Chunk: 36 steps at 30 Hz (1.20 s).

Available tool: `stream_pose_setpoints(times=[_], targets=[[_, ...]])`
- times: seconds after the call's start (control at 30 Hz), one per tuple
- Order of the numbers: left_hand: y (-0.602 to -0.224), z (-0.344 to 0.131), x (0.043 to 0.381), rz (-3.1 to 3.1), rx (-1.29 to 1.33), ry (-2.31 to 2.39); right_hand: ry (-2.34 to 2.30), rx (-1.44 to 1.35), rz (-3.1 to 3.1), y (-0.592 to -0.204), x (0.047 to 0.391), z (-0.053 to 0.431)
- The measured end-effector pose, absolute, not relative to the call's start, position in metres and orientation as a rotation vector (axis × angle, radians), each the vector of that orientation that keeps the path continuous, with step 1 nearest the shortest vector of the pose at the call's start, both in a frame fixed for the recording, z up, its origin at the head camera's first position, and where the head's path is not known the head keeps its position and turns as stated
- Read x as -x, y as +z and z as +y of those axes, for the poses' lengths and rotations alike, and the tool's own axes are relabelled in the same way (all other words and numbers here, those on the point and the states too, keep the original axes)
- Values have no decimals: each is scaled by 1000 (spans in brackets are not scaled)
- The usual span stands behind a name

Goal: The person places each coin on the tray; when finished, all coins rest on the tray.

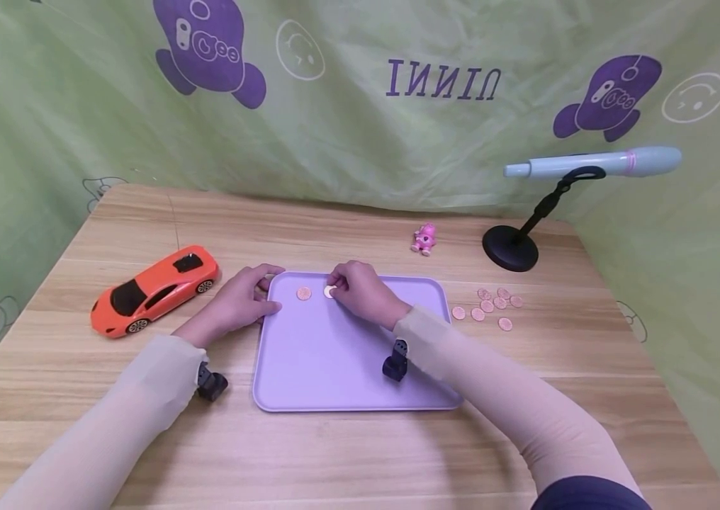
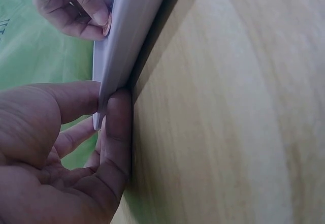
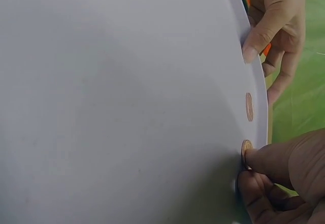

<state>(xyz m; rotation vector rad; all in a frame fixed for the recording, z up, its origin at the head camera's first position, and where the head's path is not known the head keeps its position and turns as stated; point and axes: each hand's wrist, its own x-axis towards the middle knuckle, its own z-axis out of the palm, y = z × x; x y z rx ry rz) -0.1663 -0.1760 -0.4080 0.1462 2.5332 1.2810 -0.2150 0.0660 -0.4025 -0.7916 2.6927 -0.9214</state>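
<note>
A lilac tray (image 1: 328, 361) lies on the wooden table. My left hand (image 1: 240, 297) grips its left edge near the far corner, with the thumb over the rim and fingers beneath, as the left wrist view shows. Inside the far rim, my right hand (image 1: 366, 290) pinches a copper-coloured coin (image 3: 247, 148) between thumb and fingers, low over the tray surface. Another such coin (image 1: 304, 293) lies flat in the tray, just left of the held one. Several more coins (image 1: 487, 306) are spread on the table beyond the tray's right edge.
An orange toy car (image 1: 156, 289) stands left of my left hand. Behind the tray is a small pink figurine (image 1: 424, 239). A black stand (image 1: 510, 248) at the back right bears a pale blue pen-shaped object (image 1: 589, 164). Green patterned cloth (image 1: 360, 142) hangs behind the table.
</note>
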Motion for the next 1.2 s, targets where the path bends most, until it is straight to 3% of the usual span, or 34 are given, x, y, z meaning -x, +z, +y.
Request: stream_pose_setpoints(times=[0.63,1.2], targets=[[-408,-176,165,2553,-140,1261,-1014,764,2629,-400,214,81],[-407,-176,165,2554,-148,1252,-1206,542,2769,-394,205,187]])
